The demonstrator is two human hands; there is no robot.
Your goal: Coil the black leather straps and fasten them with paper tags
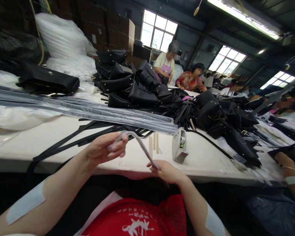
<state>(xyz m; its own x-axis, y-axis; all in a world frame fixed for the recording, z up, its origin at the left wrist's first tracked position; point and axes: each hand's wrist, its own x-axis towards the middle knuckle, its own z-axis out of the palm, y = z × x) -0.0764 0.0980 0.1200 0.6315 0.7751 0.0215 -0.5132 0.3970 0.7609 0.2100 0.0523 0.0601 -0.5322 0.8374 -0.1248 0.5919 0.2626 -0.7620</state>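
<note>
Clearly, a strip bridges left hand and right hand

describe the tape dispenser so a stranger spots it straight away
On the white table, look along the near edge. Just beyond the right hand, slightly to its right, is the tape dispenser. Its chunky, pale body sets it apart from the flat beige strips on its left and the black bags on its right.

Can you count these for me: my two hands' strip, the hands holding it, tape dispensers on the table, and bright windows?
Pale strip: 1
Hands, left hand and right hand: 2
Tape dispenser: 1
Bright windows: 3
Total: 7
</note>
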